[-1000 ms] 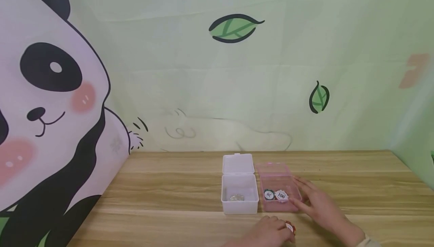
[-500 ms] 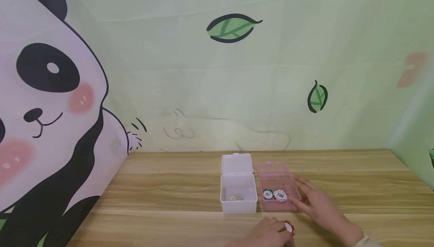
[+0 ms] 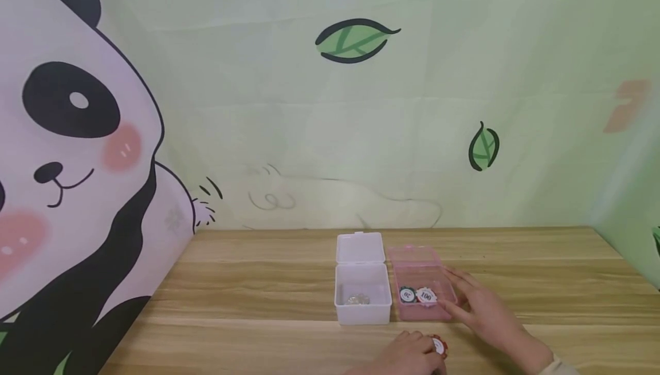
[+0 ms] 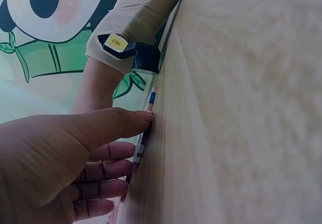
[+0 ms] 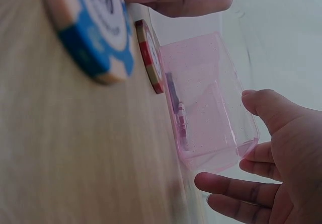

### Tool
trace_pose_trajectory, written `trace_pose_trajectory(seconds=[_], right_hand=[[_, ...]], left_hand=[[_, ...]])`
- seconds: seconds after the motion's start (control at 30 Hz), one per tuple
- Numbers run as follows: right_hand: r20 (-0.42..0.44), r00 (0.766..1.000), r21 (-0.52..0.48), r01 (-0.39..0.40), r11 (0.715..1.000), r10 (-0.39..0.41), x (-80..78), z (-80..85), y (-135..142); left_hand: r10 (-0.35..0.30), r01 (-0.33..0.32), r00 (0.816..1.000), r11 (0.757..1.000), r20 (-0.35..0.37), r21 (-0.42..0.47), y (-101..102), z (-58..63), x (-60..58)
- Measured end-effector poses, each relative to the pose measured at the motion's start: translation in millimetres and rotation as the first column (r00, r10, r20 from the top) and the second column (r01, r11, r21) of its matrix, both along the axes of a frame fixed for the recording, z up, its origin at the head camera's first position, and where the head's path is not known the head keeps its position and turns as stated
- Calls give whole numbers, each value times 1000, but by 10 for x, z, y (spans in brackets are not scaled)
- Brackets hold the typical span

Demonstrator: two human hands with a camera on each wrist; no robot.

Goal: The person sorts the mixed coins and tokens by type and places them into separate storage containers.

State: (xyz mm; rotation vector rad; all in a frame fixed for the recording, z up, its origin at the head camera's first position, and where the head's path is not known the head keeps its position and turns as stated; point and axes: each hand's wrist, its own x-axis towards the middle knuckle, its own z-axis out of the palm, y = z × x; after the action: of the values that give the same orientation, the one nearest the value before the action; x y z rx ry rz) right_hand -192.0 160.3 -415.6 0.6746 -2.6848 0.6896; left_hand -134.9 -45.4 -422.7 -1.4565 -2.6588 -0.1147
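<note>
At the front, my left hand (image 3: 404,356) is low over the table, pinching a poker chip (image 4: 141,148) with purplish and white edge marks; only its edge shows. Beside it lies a blue-and-peach poker chip (image 5: 98,27). A red poker chip (image 3: 440,346) lies flat just past my left fingertips. With thumb and fingers at its right end, my right hand (image 3: 487,311) holds the open pink translucent box (image 3: 429,314). Inside the box are a green-edged chip (image 3: 408,295) marked 20 and a white-faced chip (image 3: 427,295) marked 100.
Left of the pink box stands an open white box (image 3: 364,315), with small clear pieces (image 3: 358,299) in it. Both lids lean back. A panda-print cloth (image 3: 247,106) hangs behind the wooden table (image 3: 247,289).
</note>
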Motion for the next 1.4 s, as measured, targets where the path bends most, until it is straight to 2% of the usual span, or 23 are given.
trace_pose_trajectory(seconds=[0.43,0.63,0.9,1.2,1.4], right_hand=[[16,1000,8,7,1000,-7,11,22,-4],[20,1000,18,20,1000,-20,17,17,-7],[30,1000,-3,4,1000,-4,13,23,-4],[26,1000,-25,-13,1000,14,13,22,-3],[34,999,-28,-9,1000,10,13,22,-1]], left_hand=[[50,-49,999,997,11,-55,34,22,19],[74,-73,997,996,11,-56,49,80,1],[44,-58,991,993,-128,-107,16,223,-17],[71,-73,990,997,-123,-14,-67,366,-42],[108,-107,982,994,-152,15,-79,473,-83]])
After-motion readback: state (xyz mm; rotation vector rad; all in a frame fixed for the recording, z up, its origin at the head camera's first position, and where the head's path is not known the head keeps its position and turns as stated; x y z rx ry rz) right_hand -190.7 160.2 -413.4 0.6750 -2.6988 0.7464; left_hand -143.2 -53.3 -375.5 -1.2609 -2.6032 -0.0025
